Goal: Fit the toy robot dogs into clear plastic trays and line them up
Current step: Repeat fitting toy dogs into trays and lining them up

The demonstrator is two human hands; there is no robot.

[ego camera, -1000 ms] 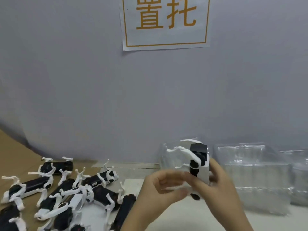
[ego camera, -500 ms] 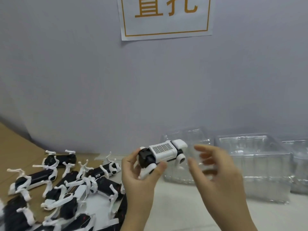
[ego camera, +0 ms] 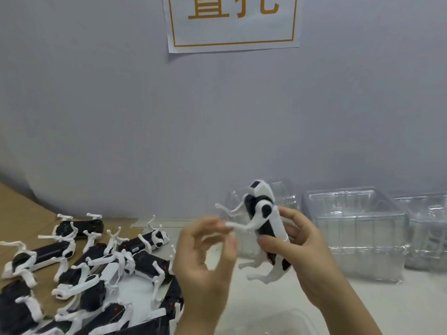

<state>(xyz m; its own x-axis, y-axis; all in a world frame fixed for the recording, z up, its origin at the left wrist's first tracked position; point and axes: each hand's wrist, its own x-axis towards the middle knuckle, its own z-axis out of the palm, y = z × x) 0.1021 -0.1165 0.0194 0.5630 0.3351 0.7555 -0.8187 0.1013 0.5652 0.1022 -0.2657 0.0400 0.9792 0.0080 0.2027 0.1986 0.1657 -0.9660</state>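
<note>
Nearest, at the bottom edge, a clear tray (ego camera: pixel 285 320) lies on the white counter (ego camera: pixel 377 308), blurred and partly cut off. Above it both hands hover off the surface. The right hand (ego camera: pixel 312 257) grips a black-and-white dog (ego camera: pixel 266 221) nearly upright, head at the top, with the thumb across its body and the fingers curled behind it. Its white legs stick out to the left. The left hand (ego camera: pixel 205 257) is just beside a front leg, its fingers loosely curled and motion-blurred; whether they pinch the leg I cannot tell.

To the left a pile (ego camera: pixel 96 269) of dogs lies tangled, legs up, partly on the counter and partly on brown cardboard (ego camera: pixel 21 213) that runs off the left edge. A strip of counter shows to the right of the hands, between them and the stacks of trays (ego camera: pixel 353 238). These stand along the back against the grey wall (ego camera: pixel 217 129) and run off the right edge. A paper sign (ego camera: pixel 232 32) with orange characters hangs high on the wall.
</note>
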